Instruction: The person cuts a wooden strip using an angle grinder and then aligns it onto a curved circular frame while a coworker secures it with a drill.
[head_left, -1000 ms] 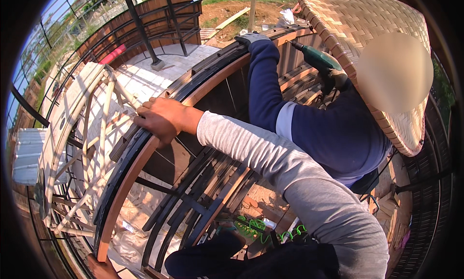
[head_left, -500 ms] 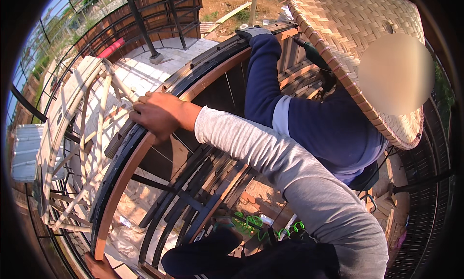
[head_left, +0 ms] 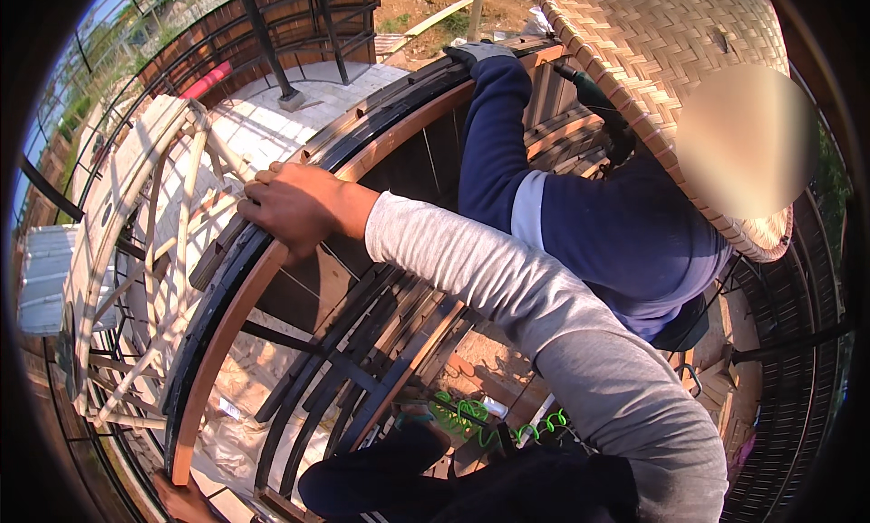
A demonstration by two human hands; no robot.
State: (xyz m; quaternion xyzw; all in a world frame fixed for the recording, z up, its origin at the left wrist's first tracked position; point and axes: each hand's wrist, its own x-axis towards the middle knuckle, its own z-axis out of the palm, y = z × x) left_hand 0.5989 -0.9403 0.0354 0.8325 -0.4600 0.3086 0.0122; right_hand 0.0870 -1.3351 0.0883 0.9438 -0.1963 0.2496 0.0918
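Observation:
A long reddish-brown wooden strip (head_left: 222, 364) follows the inner side of a curved black rail (head_left: 201, 342). My right hand (head_left: 294, 206), at the end of a grey sleeve, is closed over the rail and the strip, its fingers curled over the outer side. Low at the left edge, my left hand (head_left: 184, 500) is at the strip's lower end, closed against it and partly cut off by the view. Farther along the same rail rests a co-worker's grey-gloved hand (head_left: 478, 53). A dark green power drill (head_left: 594, 101) points at the strip's far part, beside the co-worker.
The co-worker in a woven hat (head_left: 652, 33) leans in close on the right. Black curved bars (head_left: 308, 405) and a green coiled hose (head_left: 462, 414) lie below the rail. A bamboo frame (head_left: 186, 224) stands outside it, left. Dark slatted walling (head_left: 797, 387) curves along the right.
The view has shifted slightly. The co-worker's hat and shoulder have moved a little. Both my hands keep their places on the strip and rail.

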